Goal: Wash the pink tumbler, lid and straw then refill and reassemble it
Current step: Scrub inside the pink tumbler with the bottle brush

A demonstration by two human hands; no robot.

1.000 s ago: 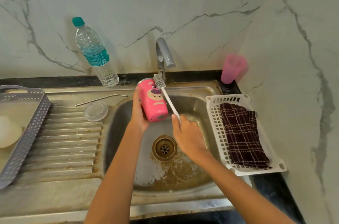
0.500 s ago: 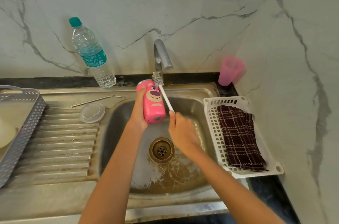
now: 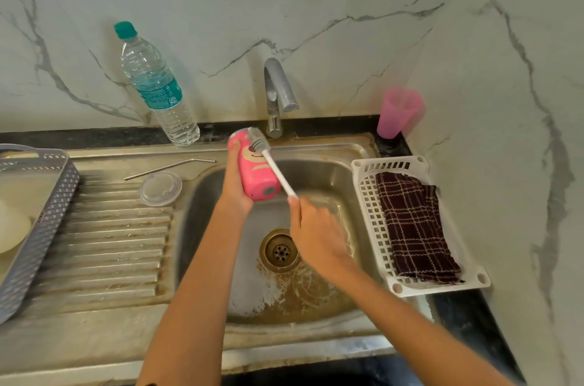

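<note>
Bristly brush on glossy pink tumbler over steel sink

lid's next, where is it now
Head view, left side: the clear lid lies on the draining board beside the basin, just in front of the metal straw.

A home kitchen, plainly: a stained steel sink set in a dark counter, its tap against the marble-veined wall behind, a ribbed drainboard to its left, a white basket with a checked cloth to its right
</note>
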